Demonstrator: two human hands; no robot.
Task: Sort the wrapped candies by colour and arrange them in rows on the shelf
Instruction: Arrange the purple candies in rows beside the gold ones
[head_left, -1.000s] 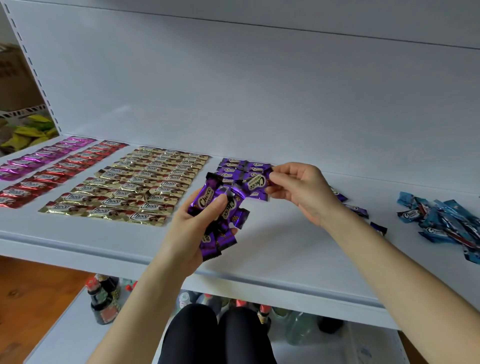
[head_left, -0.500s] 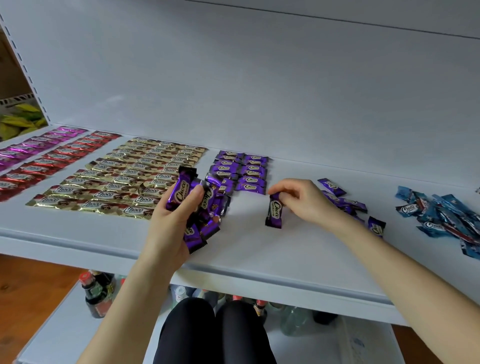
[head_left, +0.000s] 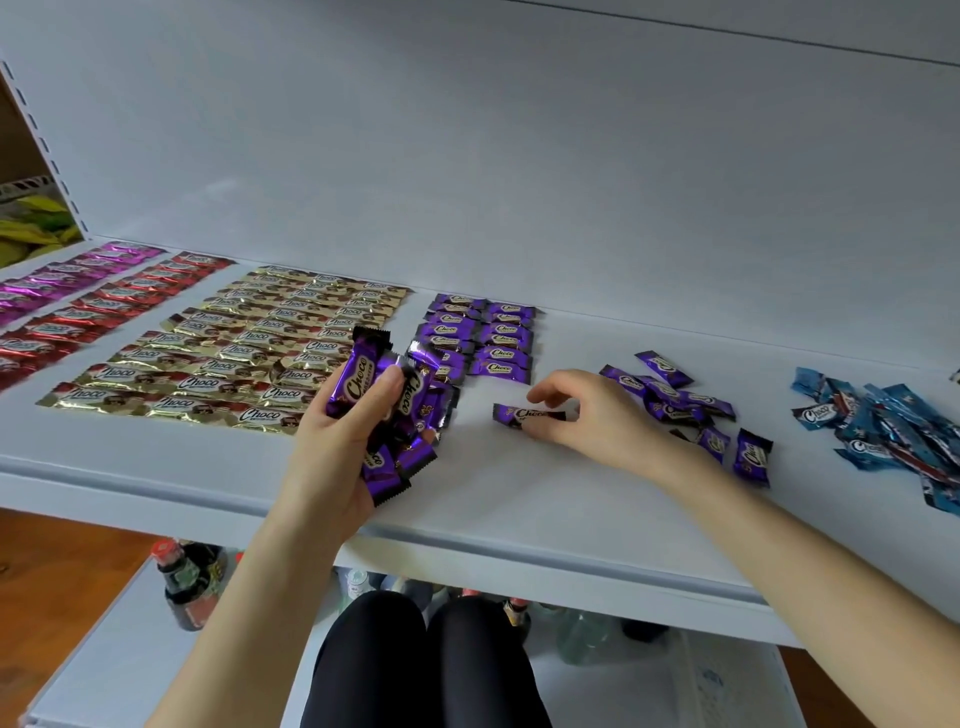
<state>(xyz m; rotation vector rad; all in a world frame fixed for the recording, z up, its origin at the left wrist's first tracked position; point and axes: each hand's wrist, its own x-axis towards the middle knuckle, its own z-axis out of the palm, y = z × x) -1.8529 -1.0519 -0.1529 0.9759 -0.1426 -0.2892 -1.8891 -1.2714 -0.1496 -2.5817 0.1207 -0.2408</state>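
Purple glossy candy (head_left: 519, 414) lies flat, pinched by right hand (head_left: 589, 418); left hand (head_left: 335, 457) clutches a purple bunch (head_left: 360, 383).

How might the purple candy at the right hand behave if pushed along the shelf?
The candy lies flat, so it should slide, not roll. Its glossy wrapper is probably slippery on the shelf. The left hand holds a bunch, so each seems light.

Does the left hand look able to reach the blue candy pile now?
Probably not. The left hand is full, gripping a bunch of purple candies, and the right hand, pinching one candy, lies between it and the blue pile.
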